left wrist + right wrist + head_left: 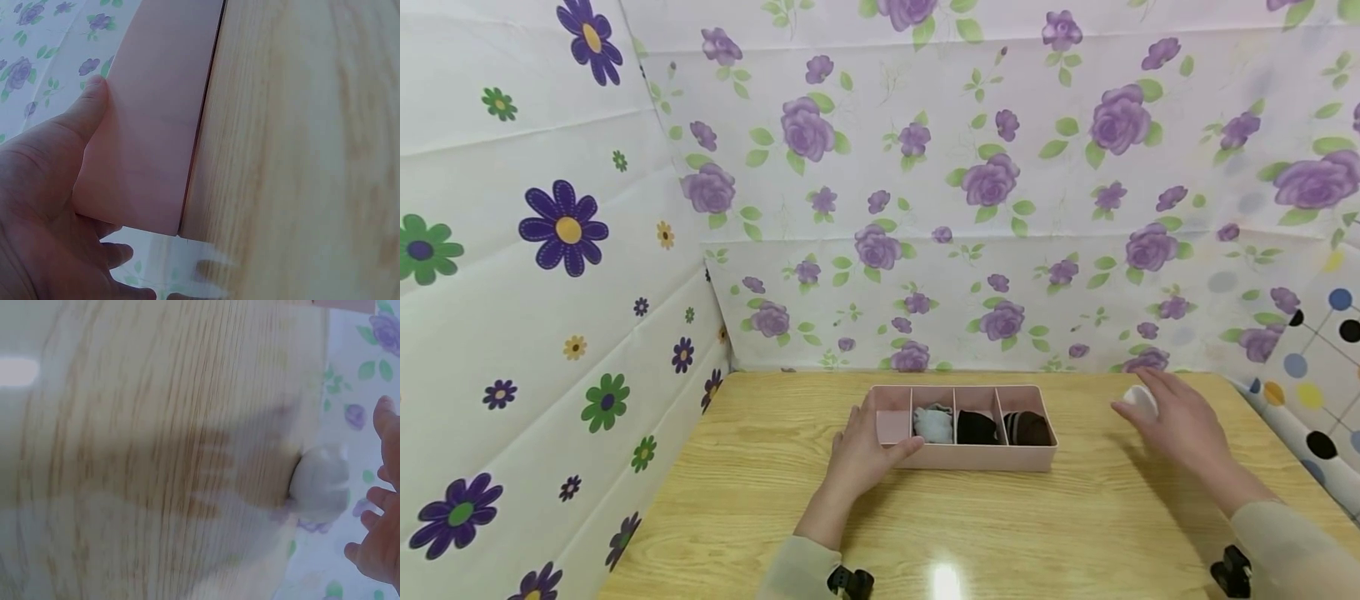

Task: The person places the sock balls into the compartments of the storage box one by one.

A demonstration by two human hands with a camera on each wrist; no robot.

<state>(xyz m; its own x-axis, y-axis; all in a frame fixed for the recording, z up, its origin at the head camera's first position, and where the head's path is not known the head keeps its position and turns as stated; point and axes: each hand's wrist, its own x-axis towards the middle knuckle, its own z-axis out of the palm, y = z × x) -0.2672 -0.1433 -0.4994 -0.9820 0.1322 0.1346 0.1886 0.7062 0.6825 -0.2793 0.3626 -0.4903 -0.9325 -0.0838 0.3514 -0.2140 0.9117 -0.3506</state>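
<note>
A pink divided storage box (977, 458) lies lengthwise on the table. From left to right, its compartments show a bare floor, a light grey rolled sock (933, 424), a black rolled sock (976, 427) and a brown striped one (1027, 428). My left hand (863, 450) rests at the box's left end, thumb along the front wall's top edge and fingers extended by the end wall. On the right, a white rolled bundle (322, 483), probably a sock, sits on the table. My right hand (1182, 425) is beside it, with a gap between them in the right wrist view.
The light wood table (970, 525) reaches back to a flower-printed sheet (925, 208). Another flowered sheet (550, 333) hangs on the left, and a dotted one (1318, 367) borders the right side.
</note>
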